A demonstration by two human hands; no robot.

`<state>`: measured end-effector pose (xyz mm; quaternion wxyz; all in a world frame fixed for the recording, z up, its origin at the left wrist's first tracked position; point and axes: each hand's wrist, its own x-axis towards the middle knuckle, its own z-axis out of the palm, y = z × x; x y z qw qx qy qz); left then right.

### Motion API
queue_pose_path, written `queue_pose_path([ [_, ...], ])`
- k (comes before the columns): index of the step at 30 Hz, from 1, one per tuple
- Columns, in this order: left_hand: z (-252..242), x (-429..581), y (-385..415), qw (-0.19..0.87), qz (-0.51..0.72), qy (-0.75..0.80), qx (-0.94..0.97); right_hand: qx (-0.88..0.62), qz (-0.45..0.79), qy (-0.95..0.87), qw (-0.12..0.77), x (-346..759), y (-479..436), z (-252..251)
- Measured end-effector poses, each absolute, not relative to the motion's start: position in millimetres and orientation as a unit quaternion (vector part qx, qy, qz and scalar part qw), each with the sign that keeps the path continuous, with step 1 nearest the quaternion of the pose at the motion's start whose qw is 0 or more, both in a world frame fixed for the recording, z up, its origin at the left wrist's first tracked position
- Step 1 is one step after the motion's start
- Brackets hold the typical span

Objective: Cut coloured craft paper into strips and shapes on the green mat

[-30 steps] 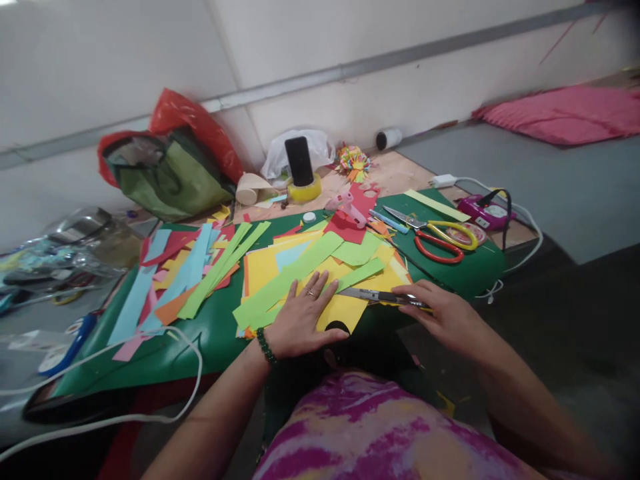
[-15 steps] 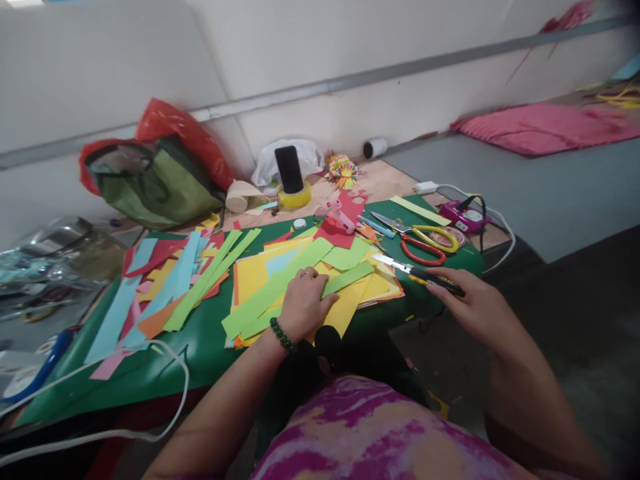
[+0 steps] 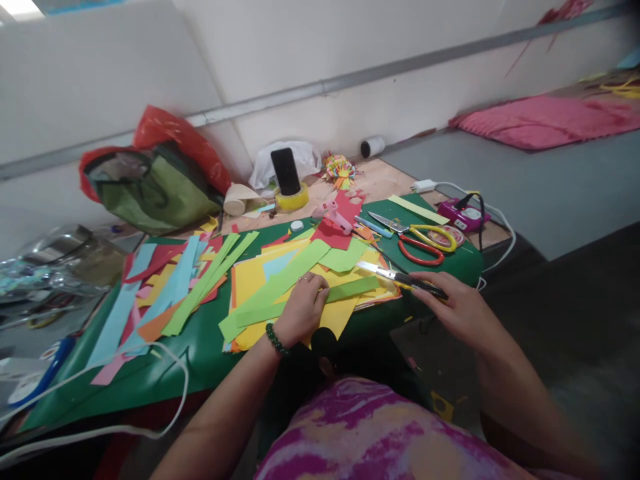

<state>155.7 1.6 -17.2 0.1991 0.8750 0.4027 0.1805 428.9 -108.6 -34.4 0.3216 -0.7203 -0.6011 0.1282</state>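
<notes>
My left hand (image 3: 303,307), with a green bead bracelet at the wrist, lies over a light green paper strip (image 3: 357,289). Its fingers are bent and close together, holding the strip against the paper pile; the strip shows on both sides of the hand. In my right hand (image 3: 455,301) is a black and yellow utility knife (image 3: 425,285), closed in the fingers. Its bare blade points left, above the right end of the pile. Under the strip lie yellow sheets (image 3: 343,317) and wider light green pieces (image 3: 290,280).
Scissors (image 3: 423,250), a pink glue gun (image 3: 333,217) and a blue pen (image 3: 375,227) lie behind the pile. Coloured paper strips (image 3: 185,287) spread to the left. A phone (image 3: 286,172) stands in a yellow tape roll (image 3: 293,199). A white cable (image 3: 185,390) crosses the front left.
The green strip under my left hand has turned flatter, and its left end now shows. My right hand has brought the knife a little left and lower. The view has shifted slightly.
</notes>
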Motion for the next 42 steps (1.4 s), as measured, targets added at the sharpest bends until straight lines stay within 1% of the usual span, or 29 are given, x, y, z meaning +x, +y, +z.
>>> queue_pose_path([
  [9, -27, 155, 4, 0.227, 0.229, 0.38, 0.867, -0.655, 0.134, -0.693, 0.272, 402, -107, -24],
  [11, -28, 155, 3, 0.23, 0.235, 0.378, 0.865, -0.674, 0.122, -0.675, 0.274, 409, -108, -24],
  [14, -30, 154, 2, 0.236, 0.25, 0.373, 0.862, -0.741, 0.056, -0.604, 0.287, 424, -114, -22],
  [16, -32, 154, 1, 0.239, 0.262, 0.37, 0.859, -0.759, 0.027, -0.58, 0.294, 428, -119, -20],
  [21, -35, 154, 0, 0.239, 0.281, 0.362, 0.856, -0.706, 0.09, -0.641, 0.289, 409, -126, -16],
  [25, -35, 155, -3, 0.228, 0.272, 0.374, 0.857, -0.681, 0.11, -0.666, 0.284, 395, -122, -15],
  [29, -32, 156, -6, 0.207, 0.245, 0.392, 0.862, -0.653, 0.138, -0.701, 0.252, 391, -119, -14],
  [33, -28, 156, -9, 0.171, 0.189, 0.409, 0.876, -0.644, 0.143, -0.716, 0.23, 389, -116, -15],
  [37, -23, 153, -15, 0.107, 0.092, 0.423, 0.895, -0.643, 0.162, -0.711, 0.233, 385, -114, -18],
  [40, -20, 153, -18, 0.108, 0.012, 0.416, 0.903, -0.637, 0.176, -0.71, 0.243, 380, -113, -22],
  [42, -19, 154, -18, 0.115, -0.013, 0.419, 0.9, -0.63, 0.181, -0.712, 0.253, 378, -114, -25],
])
